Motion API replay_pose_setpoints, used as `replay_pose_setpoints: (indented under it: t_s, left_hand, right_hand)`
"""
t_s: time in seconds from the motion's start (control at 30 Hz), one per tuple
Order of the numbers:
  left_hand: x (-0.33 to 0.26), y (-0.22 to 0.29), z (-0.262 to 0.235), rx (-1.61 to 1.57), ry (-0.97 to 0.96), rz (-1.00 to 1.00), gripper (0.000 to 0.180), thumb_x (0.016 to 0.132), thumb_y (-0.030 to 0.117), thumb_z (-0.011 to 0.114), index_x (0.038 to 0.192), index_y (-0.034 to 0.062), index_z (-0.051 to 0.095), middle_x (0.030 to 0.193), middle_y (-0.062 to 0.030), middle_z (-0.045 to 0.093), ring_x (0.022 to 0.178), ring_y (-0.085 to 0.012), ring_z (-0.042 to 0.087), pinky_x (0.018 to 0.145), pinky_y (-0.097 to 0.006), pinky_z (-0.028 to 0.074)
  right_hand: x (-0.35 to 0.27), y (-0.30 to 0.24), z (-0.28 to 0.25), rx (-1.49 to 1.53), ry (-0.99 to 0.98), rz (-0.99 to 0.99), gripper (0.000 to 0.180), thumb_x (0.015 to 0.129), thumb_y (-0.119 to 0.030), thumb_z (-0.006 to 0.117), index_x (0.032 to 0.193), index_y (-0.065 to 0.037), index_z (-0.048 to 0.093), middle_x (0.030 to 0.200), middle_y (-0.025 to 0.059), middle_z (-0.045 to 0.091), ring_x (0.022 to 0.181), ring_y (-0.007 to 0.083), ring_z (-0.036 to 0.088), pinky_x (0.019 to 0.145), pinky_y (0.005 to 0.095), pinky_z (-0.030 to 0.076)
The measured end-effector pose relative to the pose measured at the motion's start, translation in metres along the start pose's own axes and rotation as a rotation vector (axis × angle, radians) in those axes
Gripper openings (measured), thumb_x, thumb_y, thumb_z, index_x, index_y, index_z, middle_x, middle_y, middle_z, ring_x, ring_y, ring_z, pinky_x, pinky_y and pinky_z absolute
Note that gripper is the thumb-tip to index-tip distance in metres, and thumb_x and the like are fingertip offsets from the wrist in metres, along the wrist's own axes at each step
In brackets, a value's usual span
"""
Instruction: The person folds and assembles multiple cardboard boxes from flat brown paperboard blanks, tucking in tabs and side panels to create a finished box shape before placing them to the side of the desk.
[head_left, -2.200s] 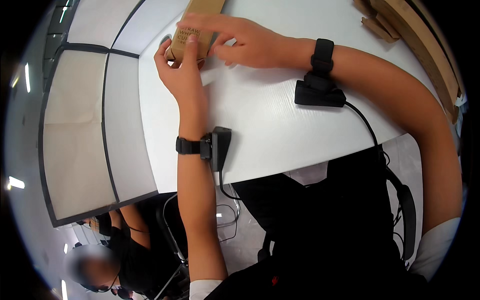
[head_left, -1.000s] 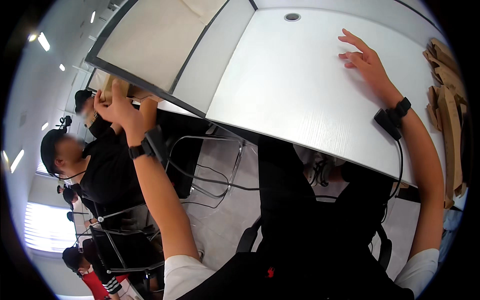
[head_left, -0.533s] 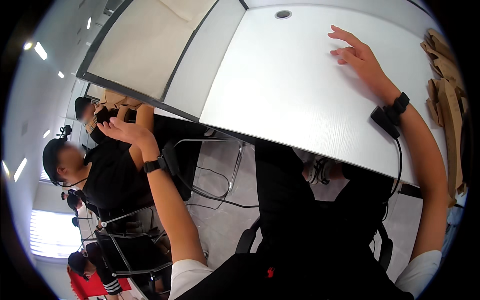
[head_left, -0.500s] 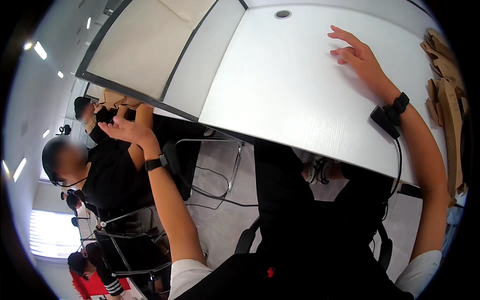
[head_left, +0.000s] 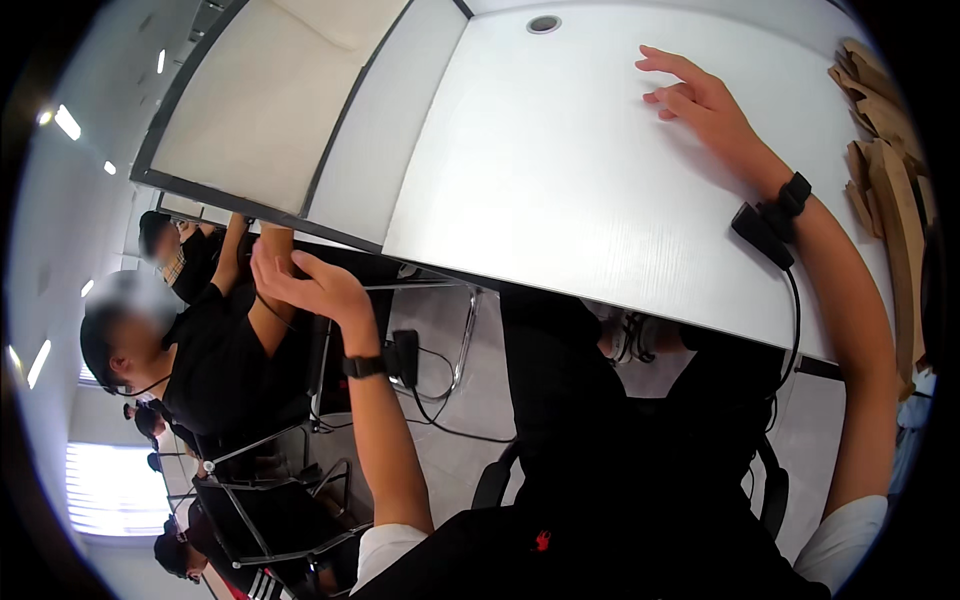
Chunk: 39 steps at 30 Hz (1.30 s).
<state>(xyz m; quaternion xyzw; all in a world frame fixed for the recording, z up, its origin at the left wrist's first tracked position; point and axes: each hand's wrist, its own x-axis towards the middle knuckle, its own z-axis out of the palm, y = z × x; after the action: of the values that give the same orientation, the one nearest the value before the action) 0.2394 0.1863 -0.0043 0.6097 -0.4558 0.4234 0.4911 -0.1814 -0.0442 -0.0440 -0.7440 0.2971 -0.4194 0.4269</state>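
My right hand (head_left: 700, 108) hovers above the white tabletop (head_left: 530, 180), its fingers apart and bent a little, nothing in them. Around that wrist sits a black strap carrying a black cabled device (head_left: 762, 235). Off the table's left end, my left hand (head_left: 315, 288) is raised with its fingers stretched out, also holding nothing. It appears beside a co-worker's forearm in the picture; whether they touch I cannot tell. The left wrist wears a black strap and a similar black device (head_left: 405, 357), with its cable trailing away to the right.
A low partition (head_left: 345, 150) with a dark-edged beige panel borders the table's left side. Brown paper bags (head_left: 890, 230) stand along the right edge. A round cable hole (head_left: 543, 25) lies at the back. A seated co-worker (head_left: 215, 350) and metal-framed chairs (head_left: 265, 485) are at left.
My left hand has swung right and slightly down, its palm turning. The right hand keeps its pose over the table. The whole view has shifted slightly.
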Motion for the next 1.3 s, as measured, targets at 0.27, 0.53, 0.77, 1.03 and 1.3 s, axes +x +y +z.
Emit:
replay_pose_setpoints:
  t_s: [0.27,0.53,0.77,1.03,1.3]
  left_hand:
    - [-0.023,0.168,0.066,-0.743,-0.839,0.333,0.035,0.085,-0.008,0.06,0.117,0.0039,0.067,0.124,-0.0171,0.063,0.122,-0.034,0.058,0.103,-0.041,0.047]
    - [-0.068,0.243,0.268,-0.778,-0.944,0.216,0.031,0.085,0.006,0.063,0.114,0.0084,0.072,0.12,-0.0172,0.066,0.115,-0.0389,0.059,0.097,-0.046,0.049]
    - [-0.062,0.251,0.278,-0.757,-0.947,0.061,0.024,0.082,0.007,0.067,0.103,0.0132,0.076,0.11,-0.0143,0.069,0.105,-0.0365,0.063,0.088,-0.047,0.053]
    - [-0.014,0.203,0.074,-0.808,-0.122,-0.086,0.012,0.088,-0.002,0.055,0.097,-0.0013,0.062,0.091,-0.0115,0.065,0.082,-0.0197,0.063,0.073,-0.031,0.052]
    - [-0.038,-0.064,-0.007,-0.365,0.516,-0.944,0.016,0.101,0.015,0.059,0.094,0.0042,0.051,0.087,-0.0061,0.05,0.071,-0.0165,0.046,0.066,-0.029,0.044]
  right_hand:
    - [0.006,0.005,0.007,0.092,0.019,-0.064,0.035,0.101,-0.015,0.06,0.134,-0.008,0.062,0.156,0.0093,0.048,0.102,0.0161,0.068,0.09,0.0313,0.055]
    - [0.009,0.018,0.005,0.047,0.069,-0.089,0.035,0.098,-0.013,0.062,0.133,-0.009,0.062,0.141,0.0064,0.058,0.107,0.0195,0.066,0.089,0.0331,0.057]
    - [0.007,0.002,0.004,0.048,0.087,-0.026,0.035,0.098,-0.014,0.06,0.133,-0.01,0.061,0.134,0.004,0.062,0.108,0.02,0.063,0.086,0.0338,0.057]
    - [0.003,-0.004,-0.002,-0.071,0.052,0.072,0.032,0.098,-0.015,0.058,0.128,-0.007,0.063,0.12,0.0051,0.068,0.098,0.0153,0.065,0.087,0.0306,0.053]
    - [0.002,-0.01,0.003,-0.042,0.002,0.05,0.022,0.099,-0.012,0.056,0.118,-0.005,0.066,0.117,0.004,0.069,0.107,0.0155,0.065,0.094,0.031,0.049]
